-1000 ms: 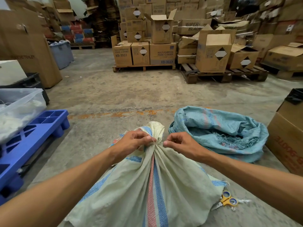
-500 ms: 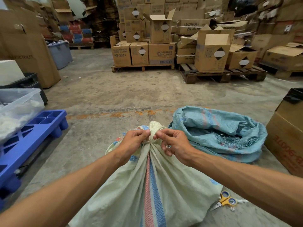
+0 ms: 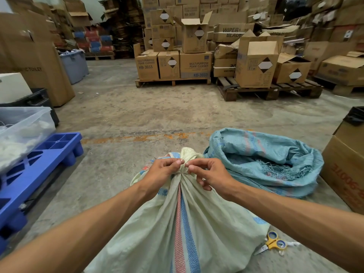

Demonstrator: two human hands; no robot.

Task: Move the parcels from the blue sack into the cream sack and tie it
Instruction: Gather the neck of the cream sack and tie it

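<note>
Concrete floor (image 3: 137, 115) is carrying everything here, with stacked cardboard boxes (image 3: 195, 64) sitting on wooden pallets (image 3: 173, 81) along its far edge. A blue plastic pallet (image 3: 39, 164) is lying at the left edge, bearing a clear bin (image 3: 23, 127). The cream sack (image 3: 177, 223), bulging and marked with a red and blue stripe, is standing at the near middle of the floor, its neck gathered into a tight bunch. The blue sack (image 3: 266, 162) is lying slumped and open-mouthed just beside it on the right, touching the cream sack's top, frayed threads showing inside; whether anything is in it cannot be told. The left hand (image 3: 163, 172) is curling around the bunched neck, thumb and forefinger pinching a thin tie there. The right hand (image 3: 208, 174) is pinching the same tie from the other side, its fingertips (image 3: 188, 164) nearly meeting the left's. Yellow-handled scissors (image 3: 272, 243) are lying on the floor near the sack's right flank, towards the near edge.
</note>
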